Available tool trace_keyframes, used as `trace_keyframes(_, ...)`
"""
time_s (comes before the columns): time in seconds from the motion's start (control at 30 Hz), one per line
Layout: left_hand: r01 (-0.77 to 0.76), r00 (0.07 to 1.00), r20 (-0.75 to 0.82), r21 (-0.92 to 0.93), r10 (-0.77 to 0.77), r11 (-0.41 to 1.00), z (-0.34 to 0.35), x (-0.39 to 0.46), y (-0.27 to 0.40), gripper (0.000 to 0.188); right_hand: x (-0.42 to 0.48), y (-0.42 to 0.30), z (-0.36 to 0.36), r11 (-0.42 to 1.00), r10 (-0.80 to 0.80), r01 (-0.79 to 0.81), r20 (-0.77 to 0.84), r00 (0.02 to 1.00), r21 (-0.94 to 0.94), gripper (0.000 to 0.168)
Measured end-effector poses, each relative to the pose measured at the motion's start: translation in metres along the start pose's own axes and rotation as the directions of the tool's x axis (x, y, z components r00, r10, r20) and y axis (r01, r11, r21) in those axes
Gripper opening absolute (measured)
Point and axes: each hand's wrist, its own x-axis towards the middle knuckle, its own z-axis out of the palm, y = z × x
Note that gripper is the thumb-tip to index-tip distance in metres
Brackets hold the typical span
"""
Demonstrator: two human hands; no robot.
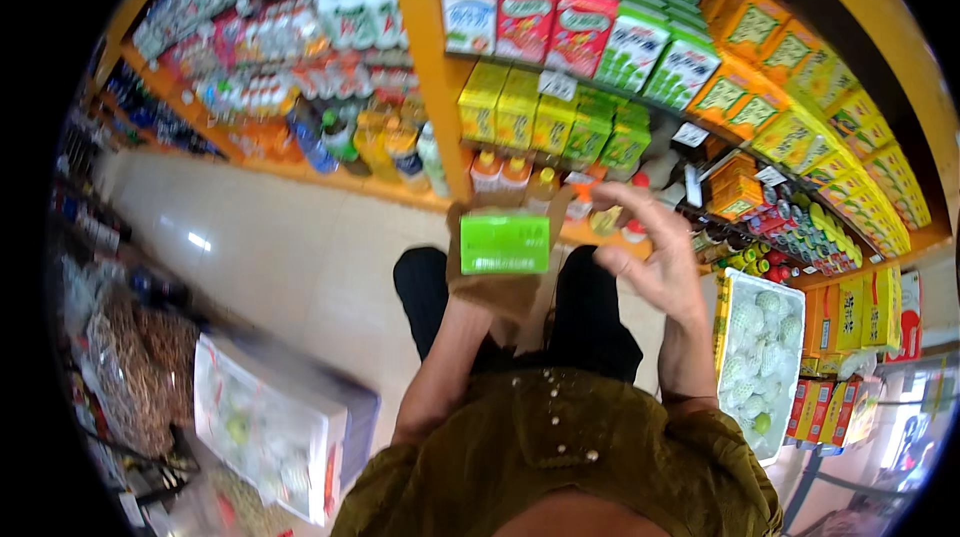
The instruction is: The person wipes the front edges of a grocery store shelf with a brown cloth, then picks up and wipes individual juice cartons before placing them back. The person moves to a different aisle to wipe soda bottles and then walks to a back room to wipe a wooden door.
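Note:
A small bright green carton bearing pale writing is upheld in front of my knees. Behind and below it is a brown cloth, which covers my left hand, so its fingers are hidden. My right hand is raised to the right of the carton, apart from it. Its thumb and curved forefinger are spread, with nothing between them. Past that hand stand bottles with orange caps on the lowest shelf, below a row of yellow and green cartons.
An orange-framed shelf unit with drink cartons and bottles rises ahead. A white foam box of net-wrapped fruit stands at the right. Another white box with fruit lies at the left on the tiled floor, near bagged dried goods.

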Motion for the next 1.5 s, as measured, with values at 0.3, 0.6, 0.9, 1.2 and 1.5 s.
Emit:
trace_keyframes(0.3, -0.193, 0.972, 0.173, 0.974, 0.16, 0.118, 0.01, -0.012, -0.011, 0.036, 0.002, -0.006, 0.037, 0.944, -0.16, 0.197, 0.154, 0.975, -0.266, 0.059)
trace_keyframes(0.6, -0.014, 0.987, -0.017, 0.981, 0.158, 0.193, -0.002, -0.007, -0.003, 0.033, 0.015, 0.008, 0.014, 0.993, -0.031, 0.055, 0.215, 0.976, -0.106, 0.053)
trace_keyframes(0.9, 0.116, 0.964, -0.265, 0.421, 0.0, 0.9, -0.045, -0.019, 0.041, 0.05, 0.094, -0.004, -0.083, 0.908, -0.145, 0.102, -0.077, 0.986, -0.406, 0.052)
trace_keyframes(1.2, 0.093, 0.963, -0.268, 0.365, 0.009, 0.926, -0.132, -0.045, 0.071, 0.056, 0.204, 0.026, -0.183, 0.669, -0.199, 0.014, -0.16, 0.967, -0.744, 0.059)
trace_keyframes(1.5, 0.119, 0.966, -0.258, 0.453, 0.002, 0.884, -0.136, -0.039, 0.067, 0.055, 0.249, 0.058, -0.206, 0.457, 0.012, -0.123, -0.132, 0.991, -0.881, 0.06)
